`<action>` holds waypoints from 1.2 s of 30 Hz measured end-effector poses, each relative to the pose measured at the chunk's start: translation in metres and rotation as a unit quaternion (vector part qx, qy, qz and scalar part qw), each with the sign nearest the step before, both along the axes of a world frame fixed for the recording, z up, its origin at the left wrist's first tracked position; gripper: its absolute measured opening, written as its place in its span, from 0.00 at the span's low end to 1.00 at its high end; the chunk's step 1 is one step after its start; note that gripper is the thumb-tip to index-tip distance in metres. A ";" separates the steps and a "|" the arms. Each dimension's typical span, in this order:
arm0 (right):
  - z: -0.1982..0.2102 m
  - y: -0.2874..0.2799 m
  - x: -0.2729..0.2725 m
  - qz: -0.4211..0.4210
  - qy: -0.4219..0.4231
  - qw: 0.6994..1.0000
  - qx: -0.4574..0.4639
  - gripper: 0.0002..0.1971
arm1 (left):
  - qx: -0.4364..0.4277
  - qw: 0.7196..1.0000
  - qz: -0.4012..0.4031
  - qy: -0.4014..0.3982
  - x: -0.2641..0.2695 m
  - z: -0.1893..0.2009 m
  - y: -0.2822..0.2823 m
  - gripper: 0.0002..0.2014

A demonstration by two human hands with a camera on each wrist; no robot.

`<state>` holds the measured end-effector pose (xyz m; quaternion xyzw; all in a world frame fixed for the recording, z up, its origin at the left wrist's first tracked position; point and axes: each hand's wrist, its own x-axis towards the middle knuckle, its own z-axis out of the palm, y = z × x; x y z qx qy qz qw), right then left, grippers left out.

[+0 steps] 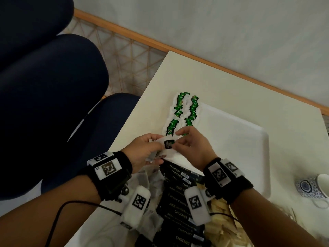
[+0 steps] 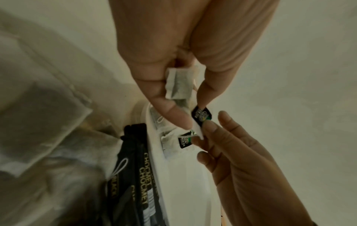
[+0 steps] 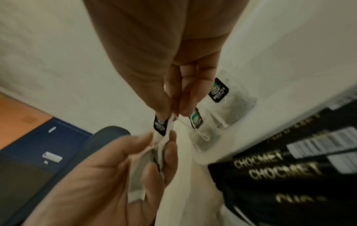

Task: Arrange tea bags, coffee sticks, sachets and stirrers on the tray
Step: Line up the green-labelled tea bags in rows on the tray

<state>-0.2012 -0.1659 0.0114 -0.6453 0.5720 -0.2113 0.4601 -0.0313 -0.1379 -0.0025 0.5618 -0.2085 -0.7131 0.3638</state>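
My left hand (image 1: 156, 147) grips a small bunch of white tea bags (image 2: 179, 84) above the tray's near left corner. My right hand (image 1: 178, 139) pinches the black tag (image 1: 168, 144) of one of those bags, right against the left fingertips. In the right wrist view my right hand (image 3: 170, 113) squeezes the tag (image 3: 160, 126) and paper between thumb and forefinger. Two rows of green-tagged tea bags (image 1: 185, 111) lie along the left side of the white tray (image 1: 231, 139). Black coffee sticks (image 1: 178, 193) lie in a heap under my wrists.
Loose tea bags (image 1: 142, 177) lie left of the coffee sticks, and pale sachets or stirrers (image 1: 220, 218) lie to their right. A patterned mug (image 1: 313, 188) stands at the table's right edge. A dark blue chair (image 1: 53, 104) is beside the table on the left.
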 end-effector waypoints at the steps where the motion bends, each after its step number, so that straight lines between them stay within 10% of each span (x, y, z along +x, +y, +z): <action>1: 0.000 -0.002 -0.003 -0.016 -0.007 1.000 -0.018 0.13 | 0.005 1.000 0.002 0.003 0.001 -0.001 0.000 0.10; 14: -0.008 -0.008 -0.006 0.098 0.052 0.992 -0.055 0.17 | 0.002 0.996 0.060 -0.073 0.028 -0.008 -0.003 0.13; 29: 0.000 -0.018 0.003 0.017 -0.044 0.996 -0.082 0.19 | -0.017 0.996 0.076 -0.050 0.033 -0.015 -0.004 0.27; 36: -0.022 -0.009 0.014 -0.001 -0.059 0.998 -0.001 0.17 | -0.023 0.995 0.097 -0.014 0.031 -0.008 -0.007 0.14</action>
